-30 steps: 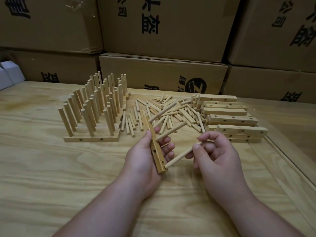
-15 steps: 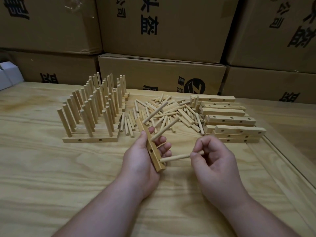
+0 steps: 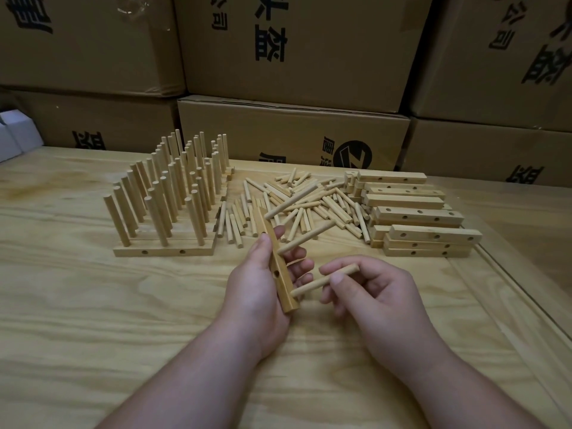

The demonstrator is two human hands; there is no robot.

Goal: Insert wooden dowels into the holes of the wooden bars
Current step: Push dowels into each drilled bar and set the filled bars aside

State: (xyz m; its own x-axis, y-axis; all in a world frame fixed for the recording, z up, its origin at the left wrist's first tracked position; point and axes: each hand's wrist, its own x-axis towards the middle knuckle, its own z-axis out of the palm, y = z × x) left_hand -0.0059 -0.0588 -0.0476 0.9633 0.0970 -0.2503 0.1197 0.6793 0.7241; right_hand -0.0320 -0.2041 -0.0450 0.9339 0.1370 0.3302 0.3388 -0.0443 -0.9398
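My left hand (image 3: 257,286) grips a wooden bar (image 3: 278,267), held on edge and pointing away from me. Two dowels stick out of its right side towards the pile, an upper dowel (image 3: 291,201) and a middle dowel (image 3: 306,236). My right hand (image 3: 374,292) pinches a third dowel (image 3: 325,279). Its left tip touches the bar's right face near the bar's near end. Whether that tip sits in a hole I cannot tell.
Finished bars with upright dowels (image 3: 167,193) stand at the left. A pile of loose dowels (image 3: 303,205) lies in the middle, and stacked bars with holes (image 3: 414,218) lie at the right. Cardboard boxes (image 3: 294,51) wall off the table's far side.
My right hand has turned and shifted its hold on the third dowel, which now points more steeply up and to the right. Its left tip has stayed at the bar's near end.
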